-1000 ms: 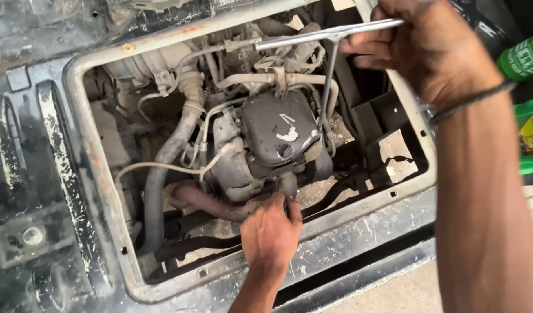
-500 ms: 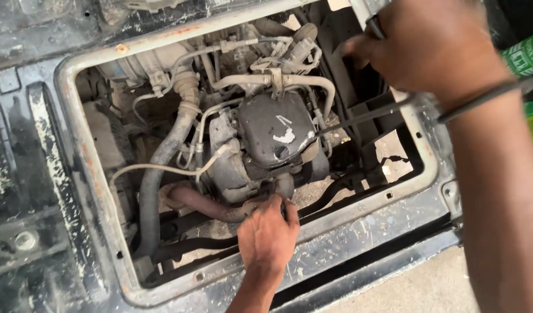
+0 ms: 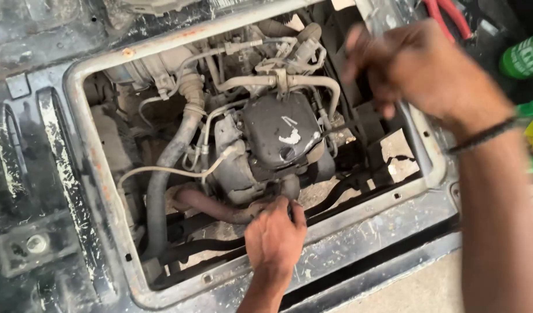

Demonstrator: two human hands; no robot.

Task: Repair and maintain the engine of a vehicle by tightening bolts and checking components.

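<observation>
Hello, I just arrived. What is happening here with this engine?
A person leans over a small, dirty engine seen through a rectangular opening in a black metal panel. The left hand reaches down to the lower front of the engine, beside a rusty pipe. The right hand is above the upper right corner of the opening; it is blurred, so whether it grips anything is unclear. Grey hoses run across the engine. A green bottle lies at the right edge.

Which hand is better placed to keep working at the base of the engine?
Probably the left hand: its fingers already rest at the bottom of the engine, by the rusty pipe. The right hand is blurred above the opening's rim.
</observation>
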